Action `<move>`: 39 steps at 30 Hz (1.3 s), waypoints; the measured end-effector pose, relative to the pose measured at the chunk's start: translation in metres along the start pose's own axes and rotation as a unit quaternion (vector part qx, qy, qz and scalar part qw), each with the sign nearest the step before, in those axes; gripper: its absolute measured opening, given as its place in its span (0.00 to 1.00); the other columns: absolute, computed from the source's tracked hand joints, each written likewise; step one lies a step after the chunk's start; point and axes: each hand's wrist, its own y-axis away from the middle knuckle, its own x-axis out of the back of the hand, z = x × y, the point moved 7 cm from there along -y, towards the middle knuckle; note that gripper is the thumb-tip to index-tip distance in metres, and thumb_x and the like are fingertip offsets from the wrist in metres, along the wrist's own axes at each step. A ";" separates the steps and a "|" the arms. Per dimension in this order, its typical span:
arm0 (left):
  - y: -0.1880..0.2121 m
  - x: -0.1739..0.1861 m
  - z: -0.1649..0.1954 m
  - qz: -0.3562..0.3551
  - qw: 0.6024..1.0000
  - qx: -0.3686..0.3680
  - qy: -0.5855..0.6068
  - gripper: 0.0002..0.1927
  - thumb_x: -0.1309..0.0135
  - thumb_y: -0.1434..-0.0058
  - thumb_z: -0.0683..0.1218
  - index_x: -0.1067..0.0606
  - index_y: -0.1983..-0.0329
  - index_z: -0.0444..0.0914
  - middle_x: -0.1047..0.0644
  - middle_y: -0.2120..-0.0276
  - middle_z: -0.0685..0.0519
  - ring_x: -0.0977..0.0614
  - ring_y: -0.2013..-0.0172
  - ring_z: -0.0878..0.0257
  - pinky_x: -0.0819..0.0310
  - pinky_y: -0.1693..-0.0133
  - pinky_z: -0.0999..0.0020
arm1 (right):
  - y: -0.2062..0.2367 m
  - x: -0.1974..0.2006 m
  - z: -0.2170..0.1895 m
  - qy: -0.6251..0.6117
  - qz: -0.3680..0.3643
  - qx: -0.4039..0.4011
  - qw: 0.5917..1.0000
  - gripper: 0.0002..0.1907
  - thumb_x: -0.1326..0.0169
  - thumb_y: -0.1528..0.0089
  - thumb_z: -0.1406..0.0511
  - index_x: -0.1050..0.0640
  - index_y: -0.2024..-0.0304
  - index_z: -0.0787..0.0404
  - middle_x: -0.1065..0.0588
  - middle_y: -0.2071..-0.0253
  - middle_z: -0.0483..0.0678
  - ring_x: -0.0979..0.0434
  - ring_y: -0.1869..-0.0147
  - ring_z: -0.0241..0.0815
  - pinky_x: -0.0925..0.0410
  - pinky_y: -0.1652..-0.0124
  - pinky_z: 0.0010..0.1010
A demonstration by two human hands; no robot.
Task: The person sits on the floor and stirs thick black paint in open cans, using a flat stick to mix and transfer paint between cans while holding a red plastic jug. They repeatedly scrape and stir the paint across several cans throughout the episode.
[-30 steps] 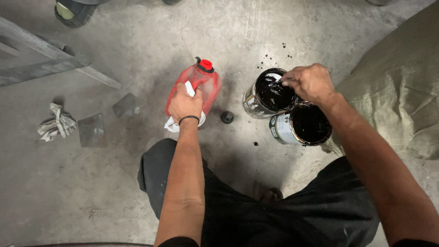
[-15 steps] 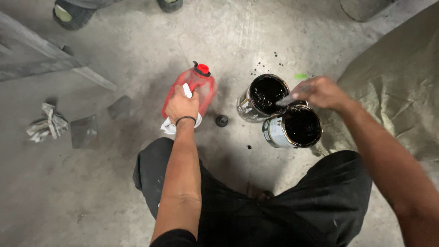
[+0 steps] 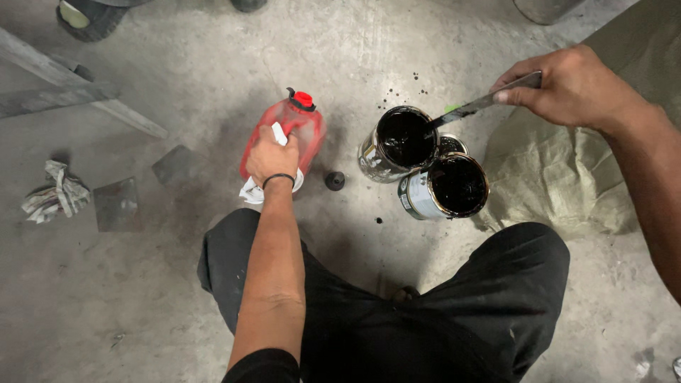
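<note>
Concrete floor [image 3: 177,298] is under you, and you crouch over it in dark trousers. Your left hand [image 3: 271,157] is closed around the handle of a red plastic jug [image 3: 301,128], together with a white rag [image 3: 252,190] that hangs out below the wrist. The jug stands on the floor with its red cap [image 3: 303,99] on top. Your right hand [image 3: 571,89] pinches a thin flat metal blade [image 3: 482,105] between thumb and fingers; the tip of the blade dips into the farther open can [image 3: 397,142], which is full of black liquid. A second open can [image 3: 448,186] with the same black liquid touches it on the near side. A small black cap [image 3: 334,180] lies between the jug and the cans. A woven sack [image 3: 567,184] lies just beside the cans, on the right. A crumpled rag [image 3: 55,195] lies well apart on the left.
</note>
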 end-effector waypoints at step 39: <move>0.001 -0.004 -0.003 0.019 1.000 -0.010 0.012 0.24 0.36 0.45 0.62 0.27 0.59 0.40 0.19 0.70 0.39 0.17 0.66 0.37 0.25 0.64 0.39 | 0.153 -0.108 -0.029 0.162 -0.004 0.224 0.961 0.34 0.42 0.49 0.71 0.25 0.37 0.57 0.22 0.44 0.47 0.20 0.53 0.41 0.30 0.50 0.36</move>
